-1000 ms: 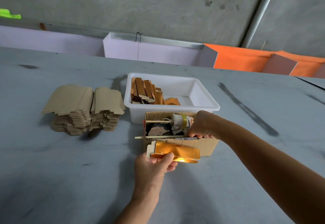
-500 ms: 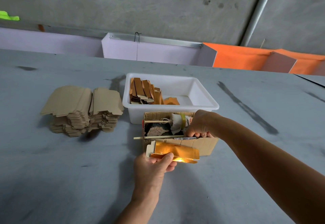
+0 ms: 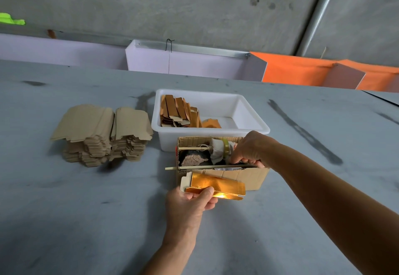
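My left hand (image 3: pixel 190 202) pinches a shiny gold folded carton (image 3: pixel 218 185) by its left end, holding it level just above the grey table. Right behind it stands a small open cardboard box (image 3: pixel 241 176) holding a dark rough lump, a cloth-wrapped bundle and wooden sticks. My right hand (image 3: pixel 251 150) reaches into the right end of that box with fingers curled downward; whatever its fingertips grip is hidden.
A white plastic tub (image 3: pixel 252 126) behind the cardboard box holds several folded brown cartons at its left side. A tall stack of flat brown carton blanks (image 3: pixel 101 132) lies to the left. Lilac and orange panels line the table's far edge.
Almost nothing has moved. My right hand stays in the box with its fingers shifting slightly, and my left hand keeps the gold carton in place.
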The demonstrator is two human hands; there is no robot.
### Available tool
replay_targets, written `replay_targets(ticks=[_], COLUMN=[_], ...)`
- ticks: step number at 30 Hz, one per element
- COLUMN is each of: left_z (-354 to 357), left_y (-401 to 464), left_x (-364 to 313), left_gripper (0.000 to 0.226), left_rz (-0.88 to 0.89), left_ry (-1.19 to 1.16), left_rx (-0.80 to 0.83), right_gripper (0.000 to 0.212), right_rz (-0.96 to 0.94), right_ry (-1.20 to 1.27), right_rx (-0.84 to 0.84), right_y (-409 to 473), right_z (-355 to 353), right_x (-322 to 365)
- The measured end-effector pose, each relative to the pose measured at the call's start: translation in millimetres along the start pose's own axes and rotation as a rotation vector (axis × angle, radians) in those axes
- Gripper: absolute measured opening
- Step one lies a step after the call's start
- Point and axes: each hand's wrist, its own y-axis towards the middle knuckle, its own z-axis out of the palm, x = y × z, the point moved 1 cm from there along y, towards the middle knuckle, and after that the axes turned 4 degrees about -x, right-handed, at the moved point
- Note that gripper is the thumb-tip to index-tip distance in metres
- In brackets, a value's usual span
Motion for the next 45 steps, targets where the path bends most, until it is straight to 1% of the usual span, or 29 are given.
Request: replay_targets(ticks=[8, 18, 24, 30, 36, 38, 40, 45], left_z=[1, 0, 1, 5, 7, 7, 6, 7], left_y=[-1, 0, 0, 1, 1, 1, 1, 1], left_x=[-1, 0, -1, 1, 4, 5, 5, 6], left_gripper=[0.01, 0.01, 0.012, 0.014, 0.013, 0.013, 0.014, 0.016], left_rz=[-0.012, -0.012, 0.005, 0.015, 0.005, 0.005, 0.01, 0.017], left_ry=[-0.002, 0.008, 0.009, -0.002, -0.007, -0.008, -0.013, -0.012], left_rx=[0.002, -0.007, -0.011, 0.0, -0.007, -0.005, -0.002, 0.008], right_gripper=[0.021, 0.027, 0.024, 0.025, 0.009, 0.014, 0.012, 0.015], right_rz=[-0.032, -0.07, -0.035, 0.022, 0.047, 0.051, 0.052, 0.05], right_ry=[-0.082, -0.053, -0.072, 0.008, 0.02, 0.026, 0.021, 0.042], right_rx=[0.005, -0.034, 0.003, 0.048, 0.089, 0.098, 0.089, 0.071], right_y=[2, 4, 2, -1, -6, -7, -8, -12], right_z=[6, 11, 7, -3, -5, -6, -7, -10], right_x=[2, 1, 3, 3, 6, 5, 4, 1])
